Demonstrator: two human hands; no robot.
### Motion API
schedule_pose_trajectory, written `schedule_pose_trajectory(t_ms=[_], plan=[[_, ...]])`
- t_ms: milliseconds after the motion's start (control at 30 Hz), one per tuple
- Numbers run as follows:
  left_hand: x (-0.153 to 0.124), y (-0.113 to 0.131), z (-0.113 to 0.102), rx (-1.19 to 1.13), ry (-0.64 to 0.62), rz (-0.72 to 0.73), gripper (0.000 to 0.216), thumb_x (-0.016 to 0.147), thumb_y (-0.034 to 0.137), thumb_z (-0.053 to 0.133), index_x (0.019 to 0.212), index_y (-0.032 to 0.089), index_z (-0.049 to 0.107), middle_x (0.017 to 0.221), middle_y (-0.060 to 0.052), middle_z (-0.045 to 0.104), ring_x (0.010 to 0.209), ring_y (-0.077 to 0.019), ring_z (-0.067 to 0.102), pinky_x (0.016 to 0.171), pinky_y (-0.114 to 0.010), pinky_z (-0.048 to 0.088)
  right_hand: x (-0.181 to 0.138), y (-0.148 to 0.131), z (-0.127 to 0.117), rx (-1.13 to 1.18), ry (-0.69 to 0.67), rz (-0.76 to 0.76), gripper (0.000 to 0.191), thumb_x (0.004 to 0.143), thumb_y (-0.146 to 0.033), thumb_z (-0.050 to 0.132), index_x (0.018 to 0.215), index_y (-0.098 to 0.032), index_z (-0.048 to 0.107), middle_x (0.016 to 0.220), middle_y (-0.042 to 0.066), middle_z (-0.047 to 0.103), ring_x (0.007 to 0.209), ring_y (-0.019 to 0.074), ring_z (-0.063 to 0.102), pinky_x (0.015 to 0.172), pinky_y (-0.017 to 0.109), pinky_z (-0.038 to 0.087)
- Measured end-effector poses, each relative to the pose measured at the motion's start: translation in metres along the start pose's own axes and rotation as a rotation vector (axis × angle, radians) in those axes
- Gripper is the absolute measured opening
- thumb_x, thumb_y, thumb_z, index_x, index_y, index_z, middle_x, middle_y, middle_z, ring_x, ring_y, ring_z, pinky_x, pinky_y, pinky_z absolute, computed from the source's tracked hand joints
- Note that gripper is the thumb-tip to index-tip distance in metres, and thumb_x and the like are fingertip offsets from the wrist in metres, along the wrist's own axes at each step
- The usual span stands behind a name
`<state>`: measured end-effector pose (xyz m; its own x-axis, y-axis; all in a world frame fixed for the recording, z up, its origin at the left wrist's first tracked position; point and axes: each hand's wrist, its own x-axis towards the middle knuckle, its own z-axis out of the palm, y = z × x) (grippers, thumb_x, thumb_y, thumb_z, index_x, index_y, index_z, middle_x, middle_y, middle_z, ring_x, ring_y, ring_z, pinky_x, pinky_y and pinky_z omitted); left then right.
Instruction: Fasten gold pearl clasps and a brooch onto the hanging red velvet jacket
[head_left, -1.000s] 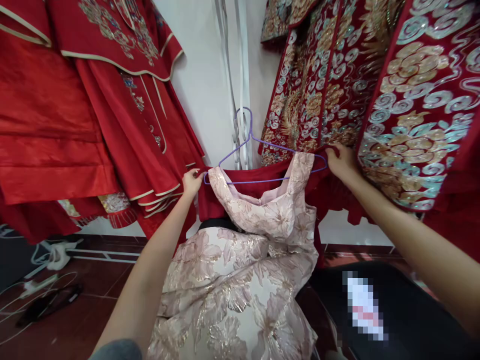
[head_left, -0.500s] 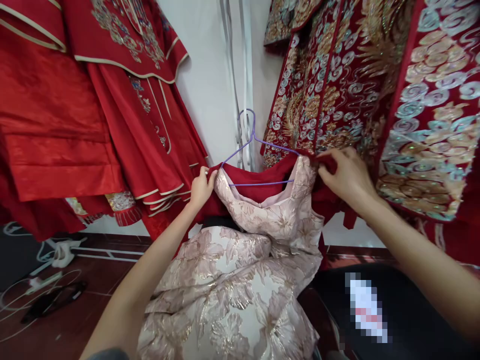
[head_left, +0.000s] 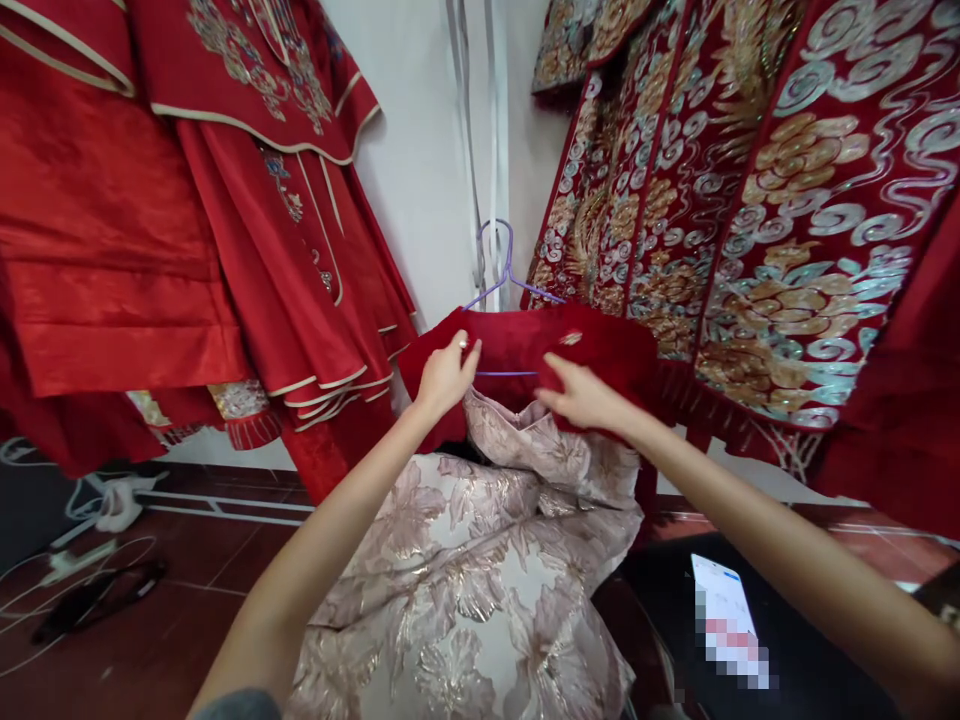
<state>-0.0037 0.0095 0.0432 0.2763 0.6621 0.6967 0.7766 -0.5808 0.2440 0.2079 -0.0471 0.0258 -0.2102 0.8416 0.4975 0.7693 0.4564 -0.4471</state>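
Note:
A red velvety garment (head_left: 622, 350), perhaps a shawl or short jacket, now covers both shoulders of a pale pink floral brocade dress (head_left: 480, 570). Both hang on a thin purple wire hanger (head_left: 508, 270). At the inner edge of the red cloth, my left hand (head_left: 444, 378) has its fingers bent around the fabric, a ring showing on one finger. On the other side of the neckline, my right hand (head_left: 585, 395) lies over the red cloth with thumb and fingers apart. A small shiny ornament (head_left: 571, 338) sits on the red cloth above it.
Red embroidered robes (head_left: 255, 200) hang at left, heavily beaded red ones (head_left: 795, 200) at right. A lit phone (head_left: 724, 610) rests on a black surface (head_left: 652, 570). White rails (head_left: 225, 512), cables and white shoes (head_left: 120, 500) are low at left.
My hands have moved inward from the dress's shoulder straps toward the neckline. The red cloth has come forward over the straps and hanger ends. My right hand's fingers have spread.

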Motion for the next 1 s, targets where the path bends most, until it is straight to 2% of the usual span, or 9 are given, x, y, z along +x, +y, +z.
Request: schedule_pose_trajectory(t_ms=[67, 167, 267, 333, 467, 567, 667, 833, 1000], plan=[[-0.012, 0.014, 0.002, 0.07, -0.119, 0.072, 0.023, 0.096, 0.039, 0.039, 0.099, 0.021, 0.054, 0.068, -0.003, 0.063, 0.064, -0.0201, 0.063, 0.062, -0.026, 0.04, -0.01, -0.011, 0.027, 0.029, -0.162, -0.094, 0.029, 0.076, -0.018, 0.058, 0.105, -0.013, 0.056, 0.084, 0.009, 0.067, 0.071, 0.0213, 0.064, 0.066, 0.03, 0.049], [-0.026, 0.023, 0.003, 0.178, -0.224, 0.102, 0.019, 0.093, 0.033, 0.046, 0.104, 0.021, 0.055, 0.077, -0.006, 0.066, 0.074, -0.0245, 0.065, 0.065, -0.03, 0.043, -0.021, -0.023, 0.055, 0.02, -0.143, -0.124, 0.027, 0.078, -0.017, 0.055, 0.105, -0.013, 0.056, 0.075, 0.007, 0.063, 0.064, 0.0211, 0.061, 0.06, 0.031, 0.049], [-0.032, 0.019, 0.001, 0.185, -0.17, 0.079, 0.014, 0.089, 0.027, 0.051, 0.1, 0.02, 0.056, 0.091, -0.011, 0.066, 0.091, -0.0276, 0.063, 0.074, -0.034, 0.047, -0.023, -0.026, 0.061, -0.016, 0.012, -0.13, 0.019, 0.082, -0.022, 0.052, 0.099, -0.014, 0.054, 0.1, 0.016, 0.056, 0.091, 0.0276, 0.06, 0.081, 0.042, 0.05], [-0.035, 0.014, 0.003, 0.09, -0.102, 0.069, 0.015, 0.083, 0.022, 0.057, 0.097, 0.019, 0.055, 0.1, -0.011, 0.066, 0.1, -0.0271, 0.06, 0.083, -0.037, 0.047, -0.021, -0.024, 0.056, -0.008, 0.174, -0.156, 0.016, 0.081, -0.024, 0.056, 0.094, -0.016, 0.053, 0.118, 0.019, 0.045, 0.111, 0.0306, 0.051, 0.097, 0.048, 0.044], [-0.043, 0.007, 0.011, -0.306, 0.044, -0.08, 0.038, 0.077, 0.019, 0.066, 0.11, 0.021, 0.047, 0.094, -0.003, 0.069, 0.09, -0.0192, 0.065, 0.085, -0.034, 0.048, -0.02, -0.019, 0.039, 0.119, 0.45, -0.195, 0.018, 0.072, -0.022, 0.064, 0.08, -0.019, 0.049, 0.138, 0.015, 0.029, 0.126, 0.0319, 0.04, 0.107, 0.053, 0.035], [-0.046, 0.01, 0.015, -0.456, 0.139, -0.1, 0.028, 0.078, 0.023, 0.066, 0.101, 0.022, 0.049, 0.091, -0.001, 0.069, 0.087, -0.0163, 0.067, 0.082, -0.03, 0.049, -0.018, -0.014, 0.026, 0.291, 0.354, -0.186, 0.018, 0.069, -0.02, 0.065, 0.072, -0.02, 0.047, 0.139, 0.011, 0.035, 0.126, 0.0304, 0.043, 0.105, 0.052, 0.038], [-0.042, 0.019, 0.015, -0.494, 0.138, -0.031, 0.009, 0.083, 0.026, 0.063, 0.088, 0.022, 0.056, 0.092, -0.001, 0.07, 0.088, -0.0149, 0.067, 0.085, -0.028, 0.049, -0.014, -0.008, 0.018, 0.45, 0.258, -0.203, 0.018, 0.068, -0.017, 0.063, 0.068, -0.02, 0.045, 0.118, 0.009, 0.052, 0.116, 0.0257, 0.051, 0.103, 0.048, 0.04], [-0.032, 0.03, 0.015, -0.485, 0.131, -0.054, 0.005, 0.083, 0.024, 0.065, 0.087, 0.022, 0.063, 0.094, -0.001, 0.073, 0.088, -0.0157, 0.068, 0.086, -0.029, 0.05, -0.01, -0.004, 0.019, 0.689, 0.193, -0.152, 0.021, 0.076, -0.028, 0.065, 0.09, -0.023, 0.051, 0.101, 0.004, 0.057, 0.098, 0.0188, 0.059, 0.093, 0.039, 0.049], [-0.032, 0.03, 0.017, -0.489, 0.136, -0.078, 0.006, 0.082, 0.025, 0.066, 0.087, 0.021, 0.064, 0.093, -0.001, 0.073, 0.088, -0.0157, 0.068, 0.084, -0.029, 0.05, -0.003, -0.003, 0.023, 0.567, 0.269, -0.218, 0.016, 0.087, -0.027, 0.056, 0.102, -0.021, 0.053, 0.103, 0.006, 0.059, 0.094, 0.0171, 0.06, 0.089, 0.036, 0.05]])
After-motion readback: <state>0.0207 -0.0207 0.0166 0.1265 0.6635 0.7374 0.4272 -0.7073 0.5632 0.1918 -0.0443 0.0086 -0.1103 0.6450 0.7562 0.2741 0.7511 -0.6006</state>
